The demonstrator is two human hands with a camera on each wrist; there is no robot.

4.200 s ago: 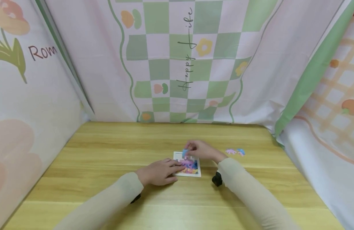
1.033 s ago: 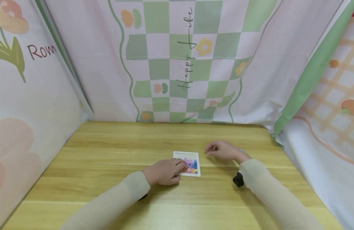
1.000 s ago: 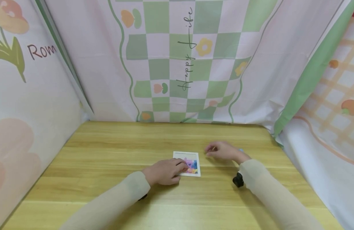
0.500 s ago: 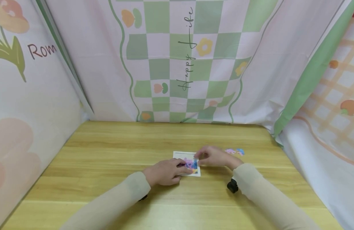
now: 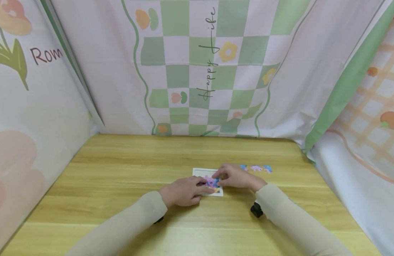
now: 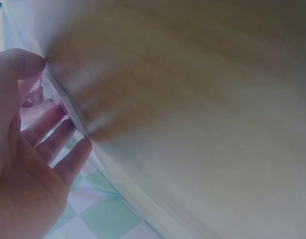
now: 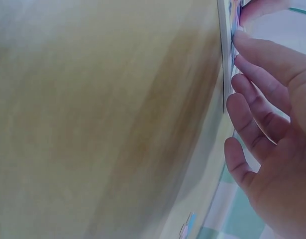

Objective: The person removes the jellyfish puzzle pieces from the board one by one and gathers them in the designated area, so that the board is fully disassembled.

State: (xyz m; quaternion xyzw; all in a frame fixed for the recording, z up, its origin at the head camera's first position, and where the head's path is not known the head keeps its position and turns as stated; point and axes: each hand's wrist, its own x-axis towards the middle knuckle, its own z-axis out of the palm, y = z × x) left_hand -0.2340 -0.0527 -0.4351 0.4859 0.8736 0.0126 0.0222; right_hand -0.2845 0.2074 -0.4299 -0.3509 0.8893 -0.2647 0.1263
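A small white-framed jigsaw puzzle board [image 5: 198, 172] lies on the table, its lower part filled with pink, blue and yellow pieces [image 5: 211, 182]. My left hand [image 5: 184, 191] rests across its left side, fingers stretched over the picture. From the right, my right hand [image 5: 237, 176] touches the picture's upper right with thumb and fingertips. In the right wrist view that thumb lies at the board edge [image 7: 225, 55], the other fingers loosely bent; no loose piece shows in them. The left wrist view has my left fingers [image 6: 73, 162] at the board's edge.
Three loose puzzle pieces lie in a row right of the board: a blue one [image 5: 243, 167], a pink one [image 5: 256, 168] and a blue-pink one [image 5: 268, 169]. The wooden table [image 5: 120, 160] ends at a checked curtain [image 5: 198, 121] behind, with cloth walls either side.
The blue piece my right hand held over the board is out of that hand; a blue piece now lies beside the loose two. That hand has since moved left onto the picture.
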